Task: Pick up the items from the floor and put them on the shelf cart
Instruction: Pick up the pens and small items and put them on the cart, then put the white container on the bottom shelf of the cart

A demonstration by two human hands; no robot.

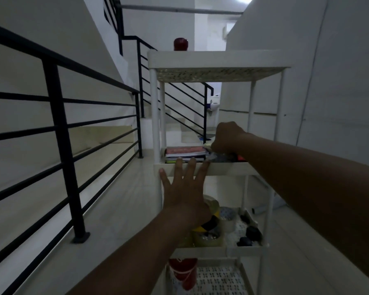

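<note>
My left hand (182, 188) is spread flat, fingers straight, pressing the front rim of the white shelf cart (219, 59) at its second tier. My right hand (226, 137) reaches into that tier with fingers curled around something small; I cannot tell what it is. A stack of books (184, 151) already lies there, tape rolls (209, 228) and dark bits fill the tier below, a red cup (182, 271) sits lower, a red object (180, 44) on top. Most seems shelved; a dark tube (259, 209) remains on the floor.

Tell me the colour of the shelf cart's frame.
White, seen in the head view: the shelf cart has white posts and tray rims.
</note>
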